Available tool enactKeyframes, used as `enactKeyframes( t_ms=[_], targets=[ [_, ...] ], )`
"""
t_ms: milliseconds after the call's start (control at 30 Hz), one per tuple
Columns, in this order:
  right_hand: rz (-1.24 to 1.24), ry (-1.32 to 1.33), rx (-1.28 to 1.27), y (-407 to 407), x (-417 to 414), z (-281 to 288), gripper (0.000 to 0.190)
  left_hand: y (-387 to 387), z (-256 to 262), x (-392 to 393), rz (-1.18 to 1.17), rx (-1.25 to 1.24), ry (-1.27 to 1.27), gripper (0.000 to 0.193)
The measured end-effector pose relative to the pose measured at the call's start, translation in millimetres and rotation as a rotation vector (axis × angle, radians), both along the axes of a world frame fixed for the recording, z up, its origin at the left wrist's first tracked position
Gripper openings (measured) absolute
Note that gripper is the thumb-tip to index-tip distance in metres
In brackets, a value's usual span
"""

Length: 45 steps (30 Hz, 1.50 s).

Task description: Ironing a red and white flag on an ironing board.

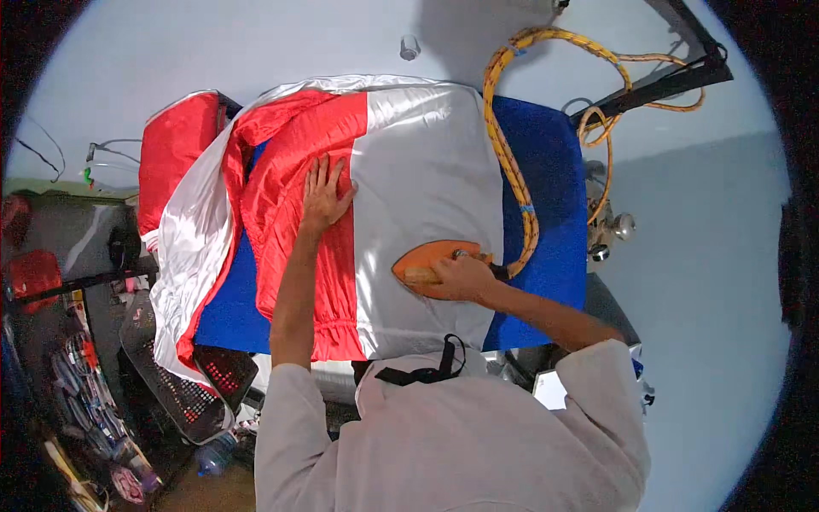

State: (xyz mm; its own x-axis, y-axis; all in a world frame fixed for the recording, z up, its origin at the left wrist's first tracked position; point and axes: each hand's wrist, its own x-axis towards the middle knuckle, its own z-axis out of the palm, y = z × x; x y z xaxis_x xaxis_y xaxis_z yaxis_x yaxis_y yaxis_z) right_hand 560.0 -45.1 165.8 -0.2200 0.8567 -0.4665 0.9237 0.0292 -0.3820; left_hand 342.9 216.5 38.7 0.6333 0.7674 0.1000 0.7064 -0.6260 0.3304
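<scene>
A wide piece of shiny red and white fabric [425,173] lies spread over a blue ironing surface [544,166]. My right hand [466,276] grips the handle of an orange iron [416,259], which rests on the white part with its tip towards the left. Palm down, my left hand [328,195] lies on the red part, fingers slightly apart, close to the seam between the two colours. Around that hand the red cloth is wrinkled. A loose red and white fold [198,249] hangs over the left side of the surface.
From the iron, a yellow wrapped hose [505,144] loops up to a black metal bracket [659,86] at upper right. A red folded bundle [179,160] is at upper left. Below left stands a dark perforated basket [160,377], near a clear plastic bottle [216,453].
</scene>
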Motion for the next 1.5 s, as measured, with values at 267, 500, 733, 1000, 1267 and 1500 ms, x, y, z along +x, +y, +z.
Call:
enactKeyframes(
  t_ms=[267, 500, 733, 1000, 1267, 1500],
  targets=[
    [0.068, 0.074, 0.554, 160, 28, -34, 0.032, -26, 29, -28, -0.07, -0.007, -0.17, 0.061],
    [-0.427, 0.024, 0.316, 228, 24, -19, 0.034, -100, 45, -101, 0.196, -0.018, -0.119, 0.052],
    [0.021, 0.235, 0.687, 111, -44, 16, 0.024, -107, 43, -123, 0.414, 0.247, -0.371, 0.049],
    [-0.28, 0.15, 0.47, -3, 69, -9, 0.033, -147, 42, -118, 0.289, 0.139, -0.235, 0.053],
    [-0.132, -0.432, 0.579, -107, 226, -36, 0.033, -278, 31, -60, -0.053, -0.151, 0.052, 0.074],
    [-0.663, -0.145, 0.464, -97, 238, -36, 0.046, -334, 29, -42, -0.04, -0.154, 0.037, 0.082]
  ],
)
